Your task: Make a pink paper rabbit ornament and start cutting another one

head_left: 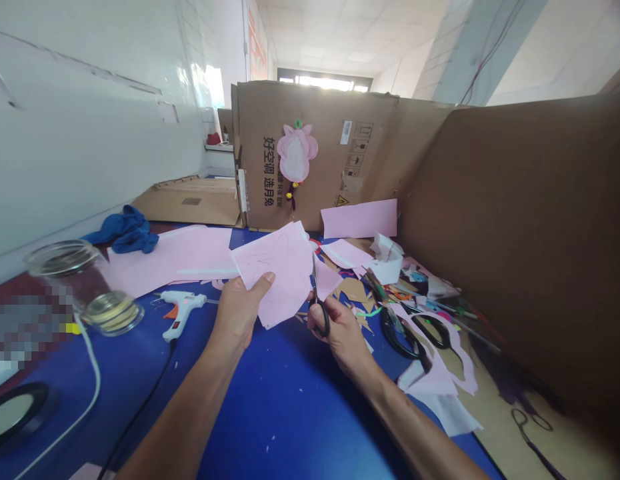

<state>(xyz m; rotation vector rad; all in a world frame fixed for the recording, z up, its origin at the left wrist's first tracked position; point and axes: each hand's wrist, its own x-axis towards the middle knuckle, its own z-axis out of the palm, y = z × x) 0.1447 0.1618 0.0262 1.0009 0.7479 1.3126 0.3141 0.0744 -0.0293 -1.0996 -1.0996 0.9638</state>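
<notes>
My left hand [245, 307] pinches a pink sheet of paper [283, 273] by its left edge, thumb on top. Faint pencil outlines show on the sheet. My right hand [340, 327] has its fingers in the black handles of a pair of scissors [317, 310]. The blades point away from me at the sheet's right edge. Just right of the blades is a pink triangular flap [329, 277]; whether it is still joined to the sheet I cannot tell. Both hands are above the blue tabletop [275, 413].
At left lie a white glue gun [183, 310], a glass jar [75, 273], blue cloth [125, 230] and large pink sheets [200, 250]. Pink scraps [435, 373], brown scraps and black-handled tools clutter the right. Cardboard walls [370, 153] stand behind and right; a pink flower-like ornament [295, 157] hangs there.
</notes>
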